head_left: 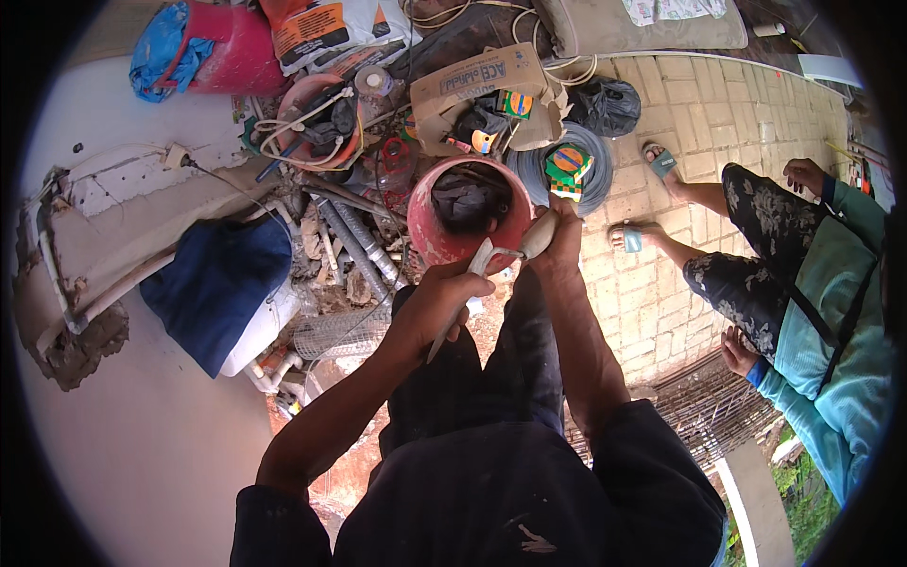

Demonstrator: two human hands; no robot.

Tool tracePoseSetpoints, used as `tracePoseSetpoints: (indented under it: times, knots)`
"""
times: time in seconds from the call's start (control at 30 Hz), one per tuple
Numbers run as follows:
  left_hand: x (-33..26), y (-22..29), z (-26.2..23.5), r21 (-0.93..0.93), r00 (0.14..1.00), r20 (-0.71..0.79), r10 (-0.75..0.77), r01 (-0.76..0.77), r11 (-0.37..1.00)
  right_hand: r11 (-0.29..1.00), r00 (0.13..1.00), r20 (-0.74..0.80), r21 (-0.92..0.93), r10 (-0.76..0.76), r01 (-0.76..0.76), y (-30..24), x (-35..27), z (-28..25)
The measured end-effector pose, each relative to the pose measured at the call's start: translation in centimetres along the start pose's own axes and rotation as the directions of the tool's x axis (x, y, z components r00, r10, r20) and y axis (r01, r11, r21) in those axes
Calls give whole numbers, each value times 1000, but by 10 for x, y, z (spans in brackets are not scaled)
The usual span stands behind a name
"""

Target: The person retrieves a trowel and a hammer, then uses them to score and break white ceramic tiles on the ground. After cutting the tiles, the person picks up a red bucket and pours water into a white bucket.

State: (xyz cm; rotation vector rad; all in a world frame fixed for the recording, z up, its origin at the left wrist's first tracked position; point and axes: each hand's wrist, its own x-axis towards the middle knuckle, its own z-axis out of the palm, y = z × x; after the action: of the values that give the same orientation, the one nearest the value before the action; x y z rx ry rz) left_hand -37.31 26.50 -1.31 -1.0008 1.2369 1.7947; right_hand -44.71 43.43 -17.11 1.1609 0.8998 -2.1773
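Note:
A trowel is held between my two hands, in front of my body and near the rim of a reddish bucket. Its pale rounded handle (540,235) is gripped by my right hand (565,236). Around the grey blade (481,257), the fingers of my left hand (448,295) are closed, with the blade's lower end showing below them. Just beyond the trowel stands the reddish bucket (428,227), with dark material inside that I cannot make out.
Beyond the bucket are a torn cardboard box (472,77), a coil of grey wire (595,156) and a black plastic bag (605,106). Pipes (354,241) and rubble lie left. A co-worker in a teal top (831,283) sits at right, with sandaled feet on the paving (661,312).

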Motion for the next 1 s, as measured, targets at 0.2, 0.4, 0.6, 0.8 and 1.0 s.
tracePoseSetpoints:
  times: [0.2, 0.4, 0.6, 0.8, 1.0]
  knots:
    - [-54, -17, -5, 554, 981, -14, 191, -151, 819, 991, 990, 122, -124, 64, -49, 9, -46, -8]
    - [-88, -57, 16, 875, 692, 2, 722, -351, 335, 999, 972, 234, 31, 29, -37, -39, -83, 15]
    - [-107, -41, 33, 792, 796, -136, 590, -271, 547, 952, 876, 482, 251, 33, -173, -66, -83, 22]
    - [-111, -45, 33, 439, 888, -138, 438, -342, 831, 995, 873, 485, 49, 51, -85, -88, -100, 74]
    - [-113, -24, 36, 391, 897, -162, 412, -325, 861, 993, 974, 197, -61, 114, -104, -85, -94, 92]
